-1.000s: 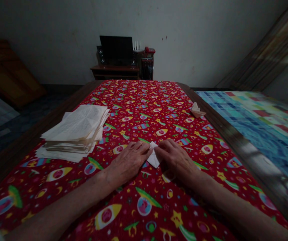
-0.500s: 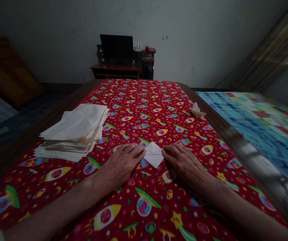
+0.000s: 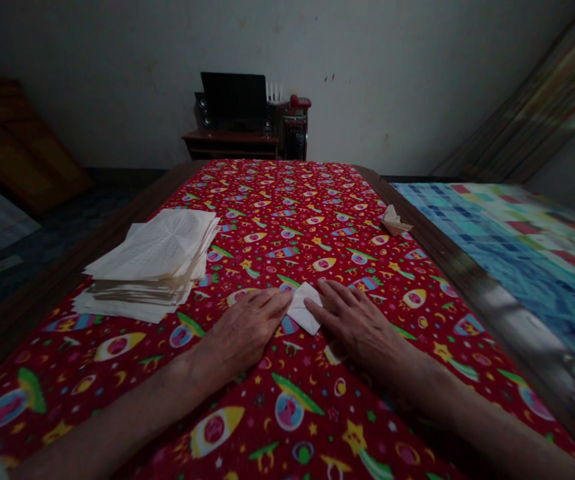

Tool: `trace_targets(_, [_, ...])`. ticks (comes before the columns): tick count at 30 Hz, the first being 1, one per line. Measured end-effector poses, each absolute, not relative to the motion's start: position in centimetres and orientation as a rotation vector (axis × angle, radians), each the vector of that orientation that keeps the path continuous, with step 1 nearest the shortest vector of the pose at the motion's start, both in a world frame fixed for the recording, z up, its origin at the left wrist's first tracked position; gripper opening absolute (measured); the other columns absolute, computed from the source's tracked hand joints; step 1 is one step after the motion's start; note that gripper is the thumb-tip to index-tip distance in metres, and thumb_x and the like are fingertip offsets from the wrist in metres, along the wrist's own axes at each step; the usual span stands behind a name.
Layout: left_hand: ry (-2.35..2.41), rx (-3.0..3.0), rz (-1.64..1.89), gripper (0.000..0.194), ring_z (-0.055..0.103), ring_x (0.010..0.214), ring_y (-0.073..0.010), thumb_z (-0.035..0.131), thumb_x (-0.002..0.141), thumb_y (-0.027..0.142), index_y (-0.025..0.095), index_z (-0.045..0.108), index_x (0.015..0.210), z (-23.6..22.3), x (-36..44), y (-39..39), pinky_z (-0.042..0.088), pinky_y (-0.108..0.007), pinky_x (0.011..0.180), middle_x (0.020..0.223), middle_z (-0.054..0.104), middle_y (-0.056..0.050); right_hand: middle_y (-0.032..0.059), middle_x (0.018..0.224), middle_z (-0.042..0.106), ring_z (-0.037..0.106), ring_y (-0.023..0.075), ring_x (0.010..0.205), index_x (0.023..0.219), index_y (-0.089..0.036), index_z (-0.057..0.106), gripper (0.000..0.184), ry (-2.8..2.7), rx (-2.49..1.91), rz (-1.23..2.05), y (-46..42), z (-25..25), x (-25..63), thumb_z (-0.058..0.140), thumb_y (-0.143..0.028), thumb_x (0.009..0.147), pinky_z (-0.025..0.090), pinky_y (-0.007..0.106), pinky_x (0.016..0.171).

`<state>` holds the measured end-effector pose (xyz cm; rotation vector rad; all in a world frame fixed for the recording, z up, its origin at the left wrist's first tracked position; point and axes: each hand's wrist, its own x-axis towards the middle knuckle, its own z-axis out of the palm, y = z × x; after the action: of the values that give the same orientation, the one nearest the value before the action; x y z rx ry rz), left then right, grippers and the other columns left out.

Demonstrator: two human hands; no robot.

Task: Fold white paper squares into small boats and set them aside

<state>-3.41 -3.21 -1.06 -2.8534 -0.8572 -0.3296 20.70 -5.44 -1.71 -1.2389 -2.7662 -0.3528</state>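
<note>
Between the table's (image 3: 435, 252) side edges, the folded paper (image 3: 304, 293) is flanked corner-on by open-fingered left hand (image 3: 242, 327) and right hand (image 3: 362, 328), the latter overlapping it.

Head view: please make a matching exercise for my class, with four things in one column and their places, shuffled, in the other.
1. Paper stack
2. Small white folded paper
3. Red telephone
4. Beige folded paper

A. At the right edge of the patterned cloth
B. Right of the black monitor
C. On the cloth's left side
D. Between the left hand and right hand

Pairs: 1-C, 2-D, 3-B, 4-A
</note>
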Motion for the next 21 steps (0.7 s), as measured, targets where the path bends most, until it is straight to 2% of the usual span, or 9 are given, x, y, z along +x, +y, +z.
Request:
trace_targets(4, [-0.866, -2.840, -0.318, 0.038, 0.046, 0.112, -0.0212, 0.041, 0.087, 0.004, 0.010, 0.052, 0.123, -0.8, -3.6, -3.2, 0.039, -0.034, 0.097, 0.129, 0.053, -0.008, 0.0168, 0.144, 0.037, 0.035, 0.0325, 0.130, 0.140, -0.021, 0.036, 0.059, -2.783, -1.243, -0.348, -5.2, -2.1, 21.5, 0.052, -0.013, 0.083, 0.039, 0.050, 0.097])
trace_targets(14, [-0.966, -2.929, -0.357, 0.044, 0.048, 0.112, -0.0236, 0.045, 0.082, 0.003, 0.014, 0.053, 0.123, -1.2, -4.2, -2.8, 0.044, -0.040, 0.095, 0.130, 0.053, -0.007, 0.0152, 0.134, 0.049, 0.044, 0.0302, 0.121, 0.128, -0.016, 0.050, 0.045, -2.652, -1.262, -0.398, -5.5, -3.1, 23.0, 0.049, -0.013, 0.083, 0.043, 0.046, 0.095])
trace_targets(18, [-1.074, -2.962, -0.583, 0.035, 0.051, 0.106, -0.0196, 0.042, 0.083, 0.002, 0.016, 0.058, 0.112, -1.4, -3.8, -2.6, 0.047, -0.034, 0.091, 0.118, 0.058, -0.007, 0.0148, 0.129, 0.053, 0.046, 0.0288, 0.118, 0.123, -0.015, 0.054, 0.039, -2.587, -1.279, -0.346, -5.4, -3.2, 22.5, 0.050, -0.015, 0.085, 0.044, 0.046, 0.095])
trace_targets(21, [-1.263, -2.883, -0.698, 0.019, 0.054, 0.096, -0.0187, 0.043, 0.089, 0.013, 0.016, 0.059, 0.099, -1.2, -2.9, -2.5, 0.047, -0.033, 0.085, 0.101, 0.058, -0.007, 0.0145, 0.124, 0.056, 0.048, 0.0274, 0.116, 0.121, -0.014, 0.055, 0.036, -2.574, -1.244, -0.275, -5.3, -2.9, 22.1, 0.049, -0.014, 0.085, 0.044, 0.046, 0.095])
